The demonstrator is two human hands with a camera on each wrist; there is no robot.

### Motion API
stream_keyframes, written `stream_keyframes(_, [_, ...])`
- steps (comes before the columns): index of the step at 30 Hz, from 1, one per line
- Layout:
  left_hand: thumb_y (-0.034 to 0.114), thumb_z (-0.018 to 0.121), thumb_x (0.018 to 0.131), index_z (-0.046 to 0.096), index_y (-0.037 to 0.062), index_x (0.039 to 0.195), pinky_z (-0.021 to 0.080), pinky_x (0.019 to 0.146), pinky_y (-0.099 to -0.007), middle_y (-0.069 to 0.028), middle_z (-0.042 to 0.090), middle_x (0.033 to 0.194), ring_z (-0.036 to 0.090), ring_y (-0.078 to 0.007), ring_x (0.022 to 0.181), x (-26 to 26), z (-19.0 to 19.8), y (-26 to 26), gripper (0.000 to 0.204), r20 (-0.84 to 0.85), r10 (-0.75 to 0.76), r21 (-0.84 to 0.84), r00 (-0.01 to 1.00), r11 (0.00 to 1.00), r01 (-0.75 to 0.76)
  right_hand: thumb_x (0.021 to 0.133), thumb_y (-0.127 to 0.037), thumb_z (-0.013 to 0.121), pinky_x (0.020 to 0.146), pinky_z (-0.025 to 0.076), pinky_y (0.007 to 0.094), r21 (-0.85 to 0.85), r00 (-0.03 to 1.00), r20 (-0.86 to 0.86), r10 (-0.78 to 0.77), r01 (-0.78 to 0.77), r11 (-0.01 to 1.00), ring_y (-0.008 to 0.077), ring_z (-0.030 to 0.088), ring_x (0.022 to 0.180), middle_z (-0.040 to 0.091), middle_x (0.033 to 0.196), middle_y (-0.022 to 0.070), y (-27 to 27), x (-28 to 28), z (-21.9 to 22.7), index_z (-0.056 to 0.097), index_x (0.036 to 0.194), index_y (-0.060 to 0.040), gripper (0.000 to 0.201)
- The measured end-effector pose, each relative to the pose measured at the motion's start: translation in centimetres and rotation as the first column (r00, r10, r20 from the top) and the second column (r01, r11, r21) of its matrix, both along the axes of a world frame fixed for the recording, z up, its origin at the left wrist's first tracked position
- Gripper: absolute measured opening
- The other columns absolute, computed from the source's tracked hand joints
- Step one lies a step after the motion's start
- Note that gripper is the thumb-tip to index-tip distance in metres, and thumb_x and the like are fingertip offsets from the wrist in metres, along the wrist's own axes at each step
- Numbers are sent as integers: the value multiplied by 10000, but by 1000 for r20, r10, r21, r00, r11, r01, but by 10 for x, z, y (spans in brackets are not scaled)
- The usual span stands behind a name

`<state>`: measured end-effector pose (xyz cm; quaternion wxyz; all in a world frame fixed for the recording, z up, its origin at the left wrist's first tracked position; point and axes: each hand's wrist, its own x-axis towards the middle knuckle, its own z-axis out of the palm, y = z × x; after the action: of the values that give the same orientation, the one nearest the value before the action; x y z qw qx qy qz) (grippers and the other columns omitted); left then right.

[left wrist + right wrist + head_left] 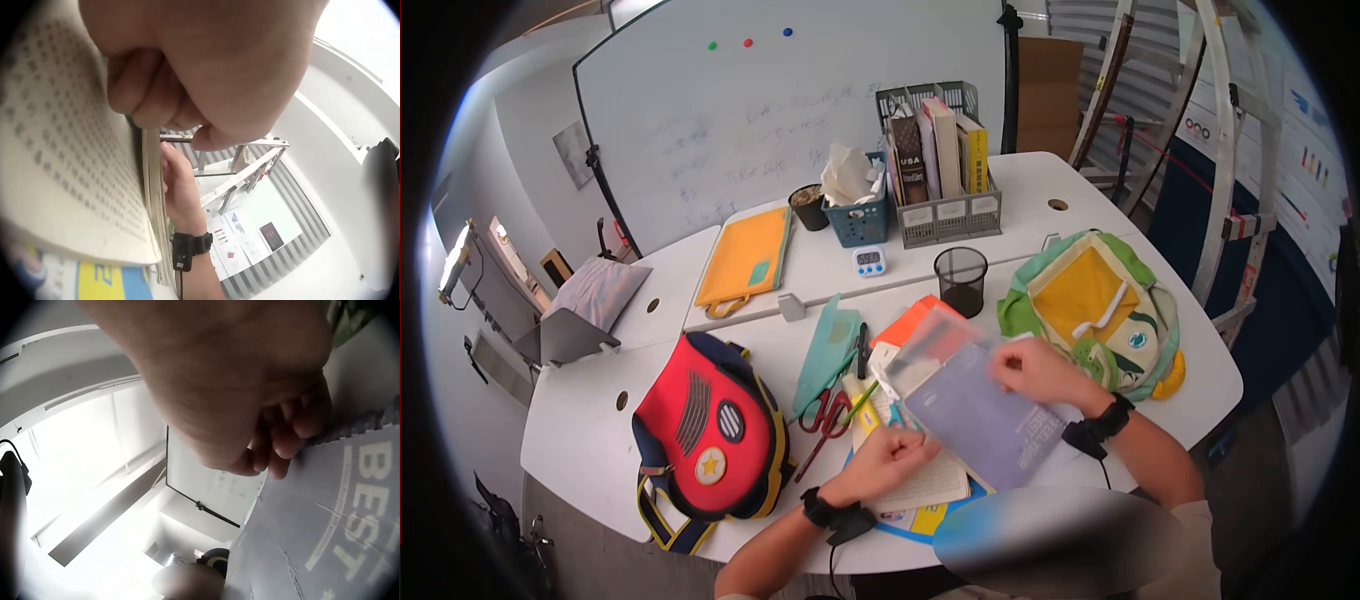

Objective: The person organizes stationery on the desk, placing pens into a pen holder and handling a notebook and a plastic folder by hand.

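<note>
A purple notebook (990, 420) with "BEST" on its cover lies tilted in front of me, its clear sheet blurred. My right hand (1045, 375) grips its upper corner; in the right wrist view the curled fingers (284, 440) meet the bound edge. My left hand (885, 465) is over an open notebook (925, 485) with rows of writing, close to the purple notebook's near-left edge. In the left wrist view its fingers curl at the page edges (153, 206); I cannot tell whether they grip them. Beneath lies a blue-and-yellow book (935, 520).
A red backpack (710, 430) stands left, a green-and-yellow bag (1100, 310) right. Scissors (828, 415), a teal pouch (830, 350), an orange sheet (910, 320) and a mesh cup (961, 282) lie between. Behind are a timer (868, 261), blue basket (860, 220) and book rack (950, 220).
</note>
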<state>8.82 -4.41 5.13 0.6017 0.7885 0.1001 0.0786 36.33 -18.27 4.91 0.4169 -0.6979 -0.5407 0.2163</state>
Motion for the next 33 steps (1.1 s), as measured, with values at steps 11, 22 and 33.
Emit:
stream_keyframes(11, [84, 667, 1001, 291, 73, 637, 211, 524, -313, 52, 279, 594, 223, -60, 576, -18, -5, -5, 524, 35, 35, -178, 999, 984, -28, 998, -189, 670, 537, 402, 228, -79, 967, -252, -29, 10, 997, 20, 528, 581, 645, 649, -4, -16, -8, -9, 593, 712, -17, 342])
stream_keyframes(22, [78, 671, 996, 283, 71, 644, 214, 526, -318, 41, 285, 598, 225, -72, 573, -16, -5, -2, 524, 27, 49, -173, 998, 984, -43, 994, -160, 658, 525, 378, 213, -14, 961, -276, -6, 2, 1000, 9, 503, 567, 653, 660, -8, -18, -7, -14, 600, 723, -15, 313])
stream_keyframes(33, [148, 672, 1015, 335, 76, 641, 221, 512, -305, 57, 263, 599, 236, -52, 579, -17, -8, -1, 509, 42, 47, -189, 998, 981, -38, 989, -162, 665, 526, 367, 215, -23, 955, -298, -16, 9, 1000, 4, 484, 575, 637, 661, -24, -18, -7, -15, 610, 729, -20, 302])
